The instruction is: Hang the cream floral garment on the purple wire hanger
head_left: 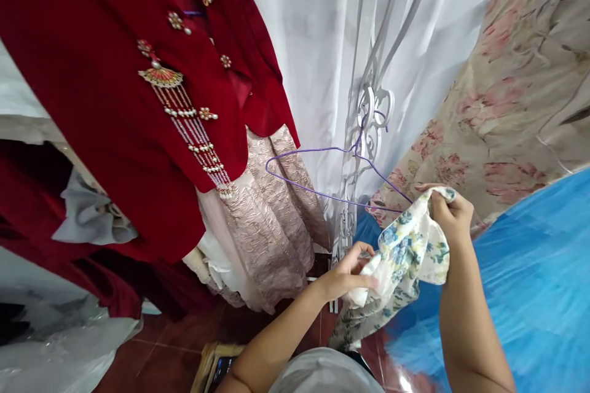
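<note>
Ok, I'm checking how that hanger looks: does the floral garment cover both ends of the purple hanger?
No, the end of the purple hanger towards the red jacket is bare, apart from the floral garment.

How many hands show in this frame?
2: the left hand holds the left edge of the floral garment; the right hand grips its upper part, beside the purple hanger.
</note>
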Available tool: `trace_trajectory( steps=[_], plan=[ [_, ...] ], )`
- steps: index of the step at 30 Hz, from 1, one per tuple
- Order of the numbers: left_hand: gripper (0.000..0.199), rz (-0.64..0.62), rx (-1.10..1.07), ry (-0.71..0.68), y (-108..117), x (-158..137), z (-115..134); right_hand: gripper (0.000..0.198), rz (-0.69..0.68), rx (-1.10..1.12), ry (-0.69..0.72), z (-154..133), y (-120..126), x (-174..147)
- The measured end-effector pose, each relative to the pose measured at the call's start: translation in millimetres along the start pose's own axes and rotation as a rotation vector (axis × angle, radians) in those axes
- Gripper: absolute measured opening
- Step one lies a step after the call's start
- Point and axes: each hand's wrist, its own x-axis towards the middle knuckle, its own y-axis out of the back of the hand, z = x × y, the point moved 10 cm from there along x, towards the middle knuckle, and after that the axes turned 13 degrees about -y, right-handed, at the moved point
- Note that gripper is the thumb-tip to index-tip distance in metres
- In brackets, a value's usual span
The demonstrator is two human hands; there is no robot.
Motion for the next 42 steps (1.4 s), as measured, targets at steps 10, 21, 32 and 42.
trace_trajectory(
  steps=[10,21,32,42],
  plan=[
    [0.010,0.171,1.056,-0.035,110.2,-43.3,43.3,0.052,-0.373,0.091,-0.198,-0.7,-98.5,26.2],
    [0.027,0.362,1.926,-0.156,187.0,-24.3,155.3,0.053,-0.708,0.101,-0.523,21.5,-79.5,17.2],
    [0.019,0.722,1.979,-0.323,201.4,11.5,226.3,0.053,-0.809,0.138,-0.510,21.5,-102.8,5.4],
    [0.061,0.486,1.799,-0.504,213.2,40.4,259.5,0.054,-0.711,0.209,-0.603,30.1,-108.1,-4.2]
  ],
)
